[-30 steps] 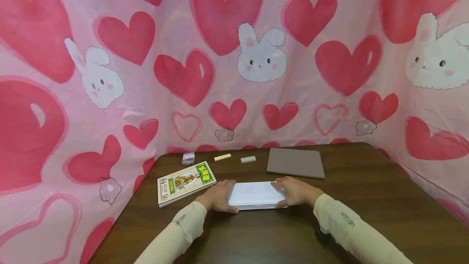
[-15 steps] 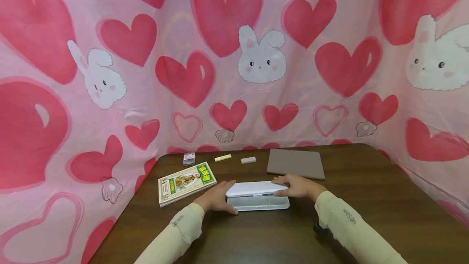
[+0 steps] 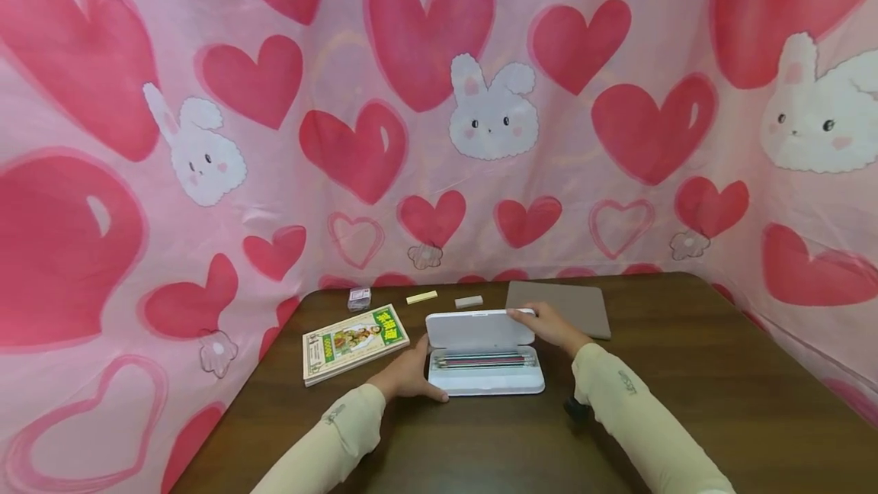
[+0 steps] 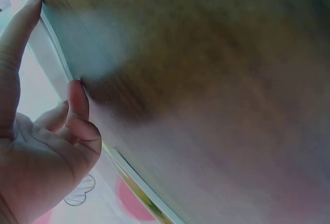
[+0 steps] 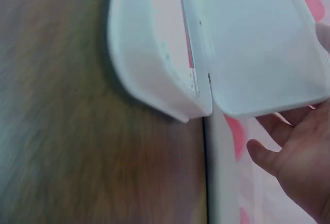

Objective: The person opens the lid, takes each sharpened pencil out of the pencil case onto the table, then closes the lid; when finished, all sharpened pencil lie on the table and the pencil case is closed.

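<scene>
A white pencil case (image 3: 487, 386) lies on the table in the head view, its lid (image 3: 480, 331) raised up and back. Several pencils (image 3: 483, 361) lie in a row inside it. My left hand (image 3: 406, 373) grips the case's left end, thumb at the near corner and fingers at the far side. In the left wrist view, the left hand's (image 4: 46, 141) fingertips meet the case's edge. My right hand (image 3: 552, 325) holds the lid at its upper right corner. From the right wrist view, the right hand (image 5: 304, 152) has fingers behind the lid (image 5: 258, 44).
A book with a green and cream cover (image 3: 355, 343) lies to the left of the case. Behind are a small clear box (image 3: 360, 299), a yellow strip (image 3: 421, 297) and a grey-white block (image 3: 469, 301). A flat grey-brown laptop-like slab (image 3: 572, 309) lies at back right.
My right hand has lifted the lid from closed to upright, moving up and back, and the pencils have come into view. The left hand has stayed at the case's left end.
</scene>
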The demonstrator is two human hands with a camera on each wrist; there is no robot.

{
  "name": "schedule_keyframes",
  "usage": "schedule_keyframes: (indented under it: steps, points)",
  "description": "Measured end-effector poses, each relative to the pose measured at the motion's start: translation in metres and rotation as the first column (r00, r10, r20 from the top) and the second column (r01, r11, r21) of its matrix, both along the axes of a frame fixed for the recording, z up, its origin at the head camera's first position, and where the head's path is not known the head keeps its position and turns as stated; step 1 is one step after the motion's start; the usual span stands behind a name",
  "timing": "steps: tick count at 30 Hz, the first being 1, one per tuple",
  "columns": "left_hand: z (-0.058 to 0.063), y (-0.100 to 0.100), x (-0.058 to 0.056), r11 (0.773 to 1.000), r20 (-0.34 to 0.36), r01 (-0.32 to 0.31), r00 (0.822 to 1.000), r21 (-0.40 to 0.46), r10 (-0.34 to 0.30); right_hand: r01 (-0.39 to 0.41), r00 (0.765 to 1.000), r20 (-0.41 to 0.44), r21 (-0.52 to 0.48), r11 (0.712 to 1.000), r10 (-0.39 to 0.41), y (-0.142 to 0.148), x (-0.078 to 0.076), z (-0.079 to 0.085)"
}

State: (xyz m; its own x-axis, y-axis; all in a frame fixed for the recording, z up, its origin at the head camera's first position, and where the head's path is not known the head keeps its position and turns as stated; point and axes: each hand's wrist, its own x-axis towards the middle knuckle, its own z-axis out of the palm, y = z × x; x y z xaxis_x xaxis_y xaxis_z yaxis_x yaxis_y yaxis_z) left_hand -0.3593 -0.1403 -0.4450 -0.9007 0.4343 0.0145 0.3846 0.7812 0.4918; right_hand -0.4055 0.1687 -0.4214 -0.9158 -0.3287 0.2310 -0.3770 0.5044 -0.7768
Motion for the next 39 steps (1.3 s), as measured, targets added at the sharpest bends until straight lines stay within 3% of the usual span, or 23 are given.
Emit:
schedule_keyframes:
  steps: [10, 15, 21, 26, 32, 37, 39]
  points:
    - [0.002, 0.003, 0.006, 1.0, -0.011, 0.002, 1.0, -0.022, -0.002, 0.21, 0.973, -0.057, -0.169, 0.963, -0.222, -0.019, -0.028, -0.006]
    - [0.001, 0.005, 0.005, 0.999, -0.024, 0.0, 1.0, -0.042, -0.001, 0.241, 0.966, -0.05, -0.192, 0.951, -0.255, -0.021, -0.034, -0.011]
    - [-0.001, 0.004, 0.002, 0.999, 0.019, -0.017, 1.0, -0.045, 0.018, 0.257, 0.96, -0.069, -0.183, 0.949, -0.273, -0.024, -0.037, -0.014]
    - [0.001, 0.001, -0.001, 0.999, 0.078, -0.026, 0.997, -0.046, 0.03, 0.238, 0.958, -0.115, -0.183, 0.954, -0.261, -0.025, -0.031, -0.008]
    - [0.002, -0.001, -0.004, 0.998, 0.077, -0.006, 0.997, -0.056, 0.011, 0.246, 0.957, -0.109, -0.186, 0.951, -0.269, -0.014, -0.01, 0.008]
    - [0.004, 0.0, -0.002, 0.999, 0.084, 0.009, 0.996, -0.05, -0.005, 0.238, 0.939, -0.216, -0.156, 0.959, -0.268, -0.001, 0.008, 0.011]
    - [0.004, 0.0, -0.001, 0.999, 0.083, 0.018, 0.996, -0.05, -0.014, 0.22, 0.943, -0.231, -0.111, 0.969, -0.24, 0.003, 0.013, 0.008]
